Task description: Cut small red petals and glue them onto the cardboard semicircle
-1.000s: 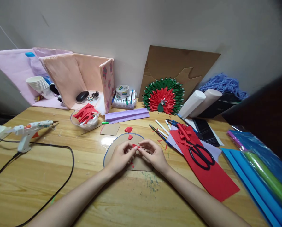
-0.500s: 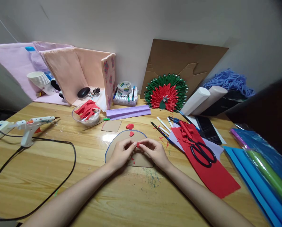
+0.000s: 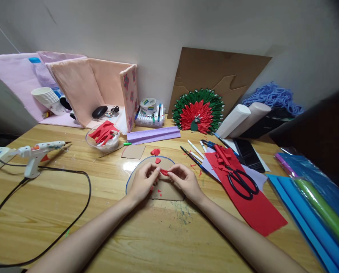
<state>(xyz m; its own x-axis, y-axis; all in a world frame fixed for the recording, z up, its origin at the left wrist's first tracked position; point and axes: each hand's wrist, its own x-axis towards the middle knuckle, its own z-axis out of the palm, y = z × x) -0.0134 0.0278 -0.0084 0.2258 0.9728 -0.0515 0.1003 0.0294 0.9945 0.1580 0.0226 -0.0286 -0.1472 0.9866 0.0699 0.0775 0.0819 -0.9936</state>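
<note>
The left hand (image 3: 143, 182) pinches one end of a small, narrow piece of red paper-like material (image 3: 164, 173) between thumb and fingers, as seen in the head view, the only one supplied. The right hand (image 3: 188, 182) pinches the other end in the same manner. The piece is held between the two sets of fingertips, above a brown, flat cardboard panel with a rounded, blue-edged far side (image 3: 172, 192). The panel lies on the light wooden bench (image 3: 146, 235), its straight edge toward the person.

Loose red scraps (image 3: 157, 160) lie at the panel's far edge; tiny red fragments (image 3: 159, 191) lie on it between the wrists. To the right, black-handled scissors (image 3: 242, 185) rest on a long red sheet (image 3: 260, 214). To the left stands a white glue gun with an orange-red trigger (image 3: 34, 155), its black cord (image 3: 87, 182) looped across the bench.

Risks, in this inspector's judgement: the held piece appears thin and could tear or crease wrongly if the hands pull against each other. Being small, it could slip from either pinch and mix with similar scraps. A sleeve-free forearm sweeping left could snag the cord and topple the gun; whether its nozzle is hot cannot be determined. A careless reach rightward could knock the scissors, whose blades are largely obscured by red material.
</note>
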